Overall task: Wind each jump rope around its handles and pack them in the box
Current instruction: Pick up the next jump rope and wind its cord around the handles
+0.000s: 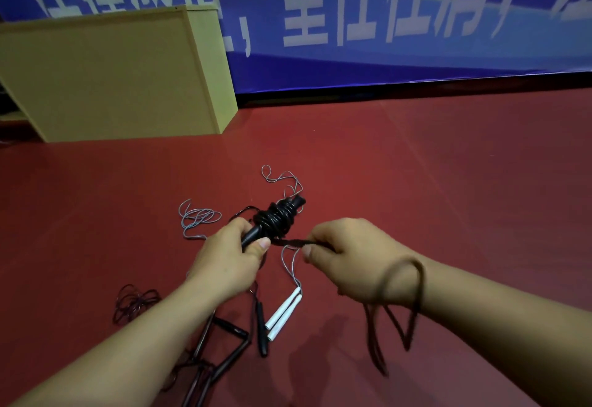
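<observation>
Left hand wrapped round black handles, thumb pressed along the near end. Thick black coil wound about those handles just beyond the fingers, tips poking out past it. Right hand pinching the loose black rope, drawn taut between both hands, slack looping blurred over the right wrist and hanging below. Under the grip, on the red floor: white handles side by side, grey cord trailing off beyond and left of the coil. Nearer than the grip, below the left forearm: more black handles and a dark rope tangle. Far beyond, up left: yellow cabinet against a blue banner. Box not identifiable.
</observation>
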`<state>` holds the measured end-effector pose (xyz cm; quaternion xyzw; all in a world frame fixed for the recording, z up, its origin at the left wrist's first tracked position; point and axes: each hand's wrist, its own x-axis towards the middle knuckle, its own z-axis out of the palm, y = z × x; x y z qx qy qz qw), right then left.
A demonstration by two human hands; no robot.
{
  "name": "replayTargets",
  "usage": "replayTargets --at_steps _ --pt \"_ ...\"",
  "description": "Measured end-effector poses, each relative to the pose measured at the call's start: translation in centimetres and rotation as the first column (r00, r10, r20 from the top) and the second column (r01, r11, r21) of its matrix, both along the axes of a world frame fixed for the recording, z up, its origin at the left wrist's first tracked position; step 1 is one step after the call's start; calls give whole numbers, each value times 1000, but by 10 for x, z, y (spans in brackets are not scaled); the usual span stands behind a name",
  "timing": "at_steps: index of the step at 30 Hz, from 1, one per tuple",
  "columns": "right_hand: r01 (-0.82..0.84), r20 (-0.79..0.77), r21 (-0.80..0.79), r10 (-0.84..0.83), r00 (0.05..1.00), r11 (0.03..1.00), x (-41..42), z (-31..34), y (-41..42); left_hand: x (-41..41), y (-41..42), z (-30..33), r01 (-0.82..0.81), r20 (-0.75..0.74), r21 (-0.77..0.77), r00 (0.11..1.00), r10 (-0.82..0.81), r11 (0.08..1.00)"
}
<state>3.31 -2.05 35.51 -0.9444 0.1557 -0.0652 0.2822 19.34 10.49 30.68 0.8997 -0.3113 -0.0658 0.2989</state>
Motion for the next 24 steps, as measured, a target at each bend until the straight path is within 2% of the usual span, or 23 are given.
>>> replayTargets --at_steps 2,7,10,14,18,24 --pt "4 46 1 -4 999 1000 -1 0 0 2 -2 -1 -7 7 30 1000 6 1000" --pt "-53 106 -120 65 992 991 -1 4 -5 3 -4 1 6 18 97 1000 -8 995" --pt "-25 104 -162 42 994 986 -2 7 -16 -3 -4 1 113 31 186 992 -120 976" --pt "-26 70 -337 52 996 941 -8 9 -30 -15 -5 1 292 5 309 951 -309 905" --pt "6 61 -440 23 998 898 -9 10 -38 -29 -7 7 422 34 342 888 -460 840" --pt "6 63 -416 22 998 910 -9 9 -42 -38 -5 16 581 -89 353 801 -592 733"
